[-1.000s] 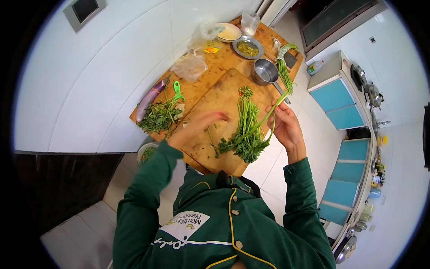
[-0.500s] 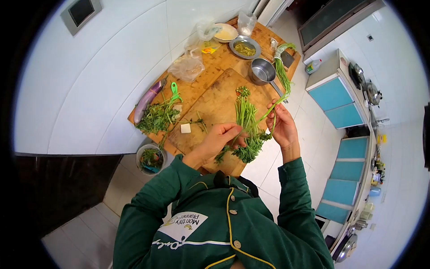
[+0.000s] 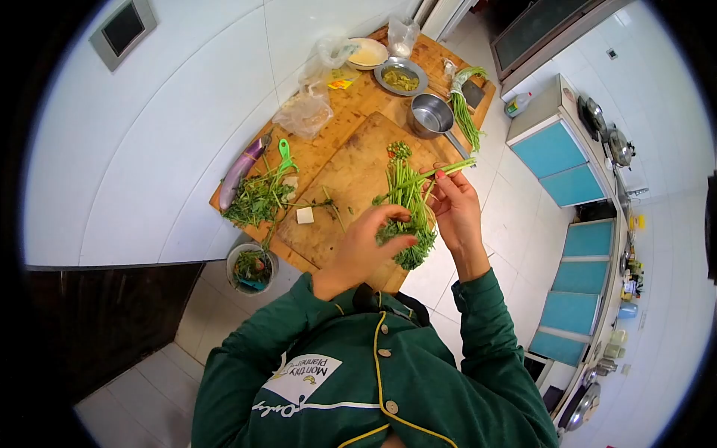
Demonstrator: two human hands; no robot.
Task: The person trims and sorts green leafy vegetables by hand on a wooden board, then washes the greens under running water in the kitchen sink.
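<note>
My right hand (image 3: 457, 211) pinches a pale green celery stalk (image 3: 452, 166) between thumb and fingers, over the right edge of the cutting board (image 3: 358, 160). Below it lies a bunch of leafy celery (image 3: 403, 196), stems toward the far side and leaves toward me. My left hand (image 3: 367, 243) hovers beside the leaves with thumb and fingers apart, seemingly holding nothing. It covers part of the leaves. Small red and green chopped pieces (image 3: 399, 151) sit just beyond the stems. On the board's left part lie a white block (image 3: 305, 216) and a loose sprig (image 3: 328, 200).
A steel saucepan (image 3: 432, 116), a plate of greens (image 3: 401, 77), a bowl (image 3: 367, 54) and tied long beans (image 3: 464, 112) stand farther back. At left are an eggplant (image 3: 240, 175), a green peeler (image 3: 284, 151) and leafy trimmings (image 3: 258, 200). A waste bin (image 3: 252, 269) stands below the table.
My right hand has moved slightly left and down with the celery stalk, which now points right. My left hand has gone from closed fingers near the stems to spread fingers.
</note>
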